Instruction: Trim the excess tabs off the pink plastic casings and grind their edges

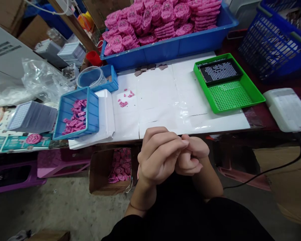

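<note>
Both of my hands meet in front of the table's near edge, above my lap. My left hand [159, 155] has its fingers bent and close together, their tips touching my right hand [192, 154]. The right fingers are curled in like a fist, with the thumb side against the left fingertips. Anything held between them is hidden. Beyond the hands lies a white work surface [160, 97]. Small pink pieces [123, 104] are scattered on its left part, and flat brown-grey pieces [140, 71] lie along its back.
A blue bin [175, 51] heaped with pink flower-like pieces spans the back. At right are a green tray [251, 98] holding a black grid tray [220, 71], and a blue basket [259, 43]. A blue box [91, 113] of pink parts sits left; a cardboard box [99, 174] is below.
</note>
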`<state>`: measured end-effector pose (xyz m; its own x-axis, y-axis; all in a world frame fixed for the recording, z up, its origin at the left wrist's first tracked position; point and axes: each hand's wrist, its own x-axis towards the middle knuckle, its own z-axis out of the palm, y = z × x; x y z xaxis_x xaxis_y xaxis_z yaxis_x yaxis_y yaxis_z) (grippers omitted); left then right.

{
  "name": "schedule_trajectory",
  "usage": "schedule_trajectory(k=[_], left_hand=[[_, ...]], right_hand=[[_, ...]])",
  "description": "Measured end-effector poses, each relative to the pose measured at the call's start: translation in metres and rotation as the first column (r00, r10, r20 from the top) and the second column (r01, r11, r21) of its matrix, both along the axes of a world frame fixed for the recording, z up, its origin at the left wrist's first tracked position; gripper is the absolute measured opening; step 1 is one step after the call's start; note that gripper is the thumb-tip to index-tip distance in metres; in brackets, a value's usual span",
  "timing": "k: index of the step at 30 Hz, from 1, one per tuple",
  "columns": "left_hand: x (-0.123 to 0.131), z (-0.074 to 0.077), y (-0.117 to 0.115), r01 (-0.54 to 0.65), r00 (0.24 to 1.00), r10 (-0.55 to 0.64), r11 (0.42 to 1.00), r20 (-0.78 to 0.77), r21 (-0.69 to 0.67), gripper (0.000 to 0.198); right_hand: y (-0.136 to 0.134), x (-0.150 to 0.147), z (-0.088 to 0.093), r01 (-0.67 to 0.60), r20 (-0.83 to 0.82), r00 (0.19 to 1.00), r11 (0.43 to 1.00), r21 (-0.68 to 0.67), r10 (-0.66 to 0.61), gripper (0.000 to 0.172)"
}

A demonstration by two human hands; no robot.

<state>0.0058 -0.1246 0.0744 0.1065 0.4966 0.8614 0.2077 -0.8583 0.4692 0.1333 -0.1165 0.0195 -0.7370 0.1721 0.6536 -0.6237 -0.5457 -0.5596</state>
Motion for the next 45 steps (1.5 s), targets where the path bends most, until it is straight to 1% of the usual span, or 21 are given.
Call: schedule_trajectory(k=[4,9,13,18,24,29,32,35,38,41,45], left_hand=[[-0.003,0.000,0.004,0.055,0.998,-0.055,0.998,0.013,-0.012,0.004],[-0.006,0.000,0.006,0.073,0.997,-0.075,0.996,-0.036,-0.043,0.006],[-0.006,-0.002,0.007,0.102,0.995,-0.102,0.994,-0.008,-0.046,0.005],[-0.005,-0.004,0.006,0.073,0.997,-0.075,0.996,-0.036,-0.057,0.005],[-0.002,-0.006,0.008,0.040,0.999,-0.040,0.999,-0.008,-0.028,0.005],[0.002,-0.007,0.009,-0.004,0.999,0.004,1.000,0.039,0.003,0.007],[0.002,-0.006,0.010,-0.015,0.998,0.015,1.000,0.054,0.010,0.006],[0.000,-0.006,0.012,0.015,1.000,-0.015,1.000,0.026,0.006,0.005],[-0.003,-0.005,0.014,0.040,0.999,-0.040,0.999,0.008,-0.013,0.006],[-0.006,-0.006,0.014,0.046,0.999,-0.046,0.998,-0.004,-0.039,0.006],[-0.007,-0.006,0.014,0.055,0.998,-0.057,0.997,-0.035,-0.058,0.006]], right_hand=[[0.001,0.001,0.001,0.020,0.035,0.999,1.000,0.015,-0.020,0.072],[0.004,-0.003,-0.004,-0.048,-0.028,0.998,0.999,0.005,0.049,0.072],[0.004,-0.006,-0.006,-0.103,-0.079,0.992,0.994,-0.030,0.101,0.073],[0.002,-0.008,-0.003,-0.162,-0.045,0.986,0.984,-0.079,0.159,0.077],[0.002,-0.011,0.000,-0.187,-0.078,0.981,0.976,-0.109,0.179,0.078],[0.002,-0.012,-0.005,-0.222,-0.054,0.975,0.967,-0.127,0.217,0.079],[0.003,-0.011,-0.013,-0.218,-0.082,0.974,0.972,-0.090,0.211,0.077],[0.005,-0.007,-0.016,-0.134,-0.059,0.989,0.990,-0.039,0.132,0.073],[0.006,-0.004,-0.013,-0.061,-0.018,0.998,0.998,-0.024,0.060,0.072],[0.006,-0.004,-0.009,-0.080,-0.023,0.997,0.996,-0.044,0.079,0.072],[0.006,-0.008,-0.007,-0.182,-0.043,0.983,0.979,-0.089,0.179,0.075]])
